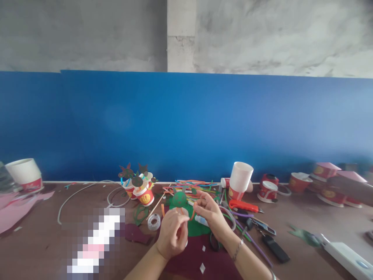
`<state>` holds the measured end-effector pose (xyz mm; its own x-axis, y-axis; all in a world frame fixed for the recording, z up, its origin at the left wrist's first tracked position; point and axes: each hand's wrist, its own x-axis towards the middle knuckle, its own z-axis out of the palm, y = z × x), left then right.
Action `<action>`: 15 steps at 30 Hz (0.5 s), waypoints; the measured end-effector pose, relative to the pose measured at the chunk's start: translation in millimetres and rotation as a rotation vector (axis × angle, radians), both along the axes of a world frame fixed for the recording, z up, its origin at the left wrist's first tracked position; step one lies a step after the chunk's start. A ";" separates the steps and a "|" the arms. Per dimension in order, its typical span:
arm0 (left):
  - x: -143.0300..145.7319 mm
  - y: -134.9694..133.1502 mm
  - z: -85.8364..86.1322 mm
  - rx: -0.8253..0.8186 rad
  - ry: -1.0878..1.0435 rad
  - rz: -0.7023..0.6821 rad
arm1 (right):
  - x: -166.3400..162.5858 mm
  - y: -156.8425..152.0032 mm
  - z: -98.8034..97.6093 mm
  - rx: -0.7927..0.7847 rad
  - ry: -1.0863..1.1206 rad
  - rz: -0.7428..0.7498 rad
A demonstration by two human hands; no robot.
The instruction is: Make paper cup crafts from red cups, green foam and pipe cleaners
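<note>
Near the middle of the table, my left hand (174,232) is closed with curled fingers around a small paper-cup figure, most of it hidden behind the hand. A round green paper head (178,199) with dark spots shows just above. Orange pipe cleaners (162,210) stick out on both sides of the figure. My right hand (212,214) pinches the bent orange piece on the right between thumb and fingertips. Under the hands lie green paper (198,230) and dark maroon paper (194,258). A glue tube (201,221) lies beside my right hand.
A tape roll (154,222) and decorated paper cups (145,195) stand left of the hands. Colourful pipe cleaners (201,186) lie behind. To the right are stacked white cups (241,177), an orange cutter (243,206) and a black key fob (275,247). Another person's arm (348,186) reaches in at far right.
</note>
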<state>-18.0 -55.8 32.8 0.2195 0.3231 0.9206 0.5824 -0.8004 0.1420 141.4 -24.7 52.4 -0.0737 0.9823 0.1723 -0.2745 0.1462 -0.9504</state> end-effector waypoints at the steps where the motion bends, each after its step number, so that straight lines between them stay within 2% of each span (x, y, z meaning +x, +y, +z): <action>1: 0.0 0.0 0.2 0.000 0.002 0.000 | 0.2 -1.8 3.0 -0.012 0.008 0.010; 7: 0.1 -0.7 0.2 -0.005 0.009 -0.008 | 2.6 -9.7 15.0 -0.019 0.004 0.051; 15: -0.2 0.1 -2.4 -0.012 0.013 -0.017 | 4.3 2.7 -1.6 0.019 -0.042 -0.003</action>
<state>-18.2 -55.8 30.4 0.2366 0.3303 0.9137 0.5707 -0.8084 0.1444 145.7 -22.0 50.8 -0.0783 0.9792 0.1873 -0.2335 0.1646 -0.9583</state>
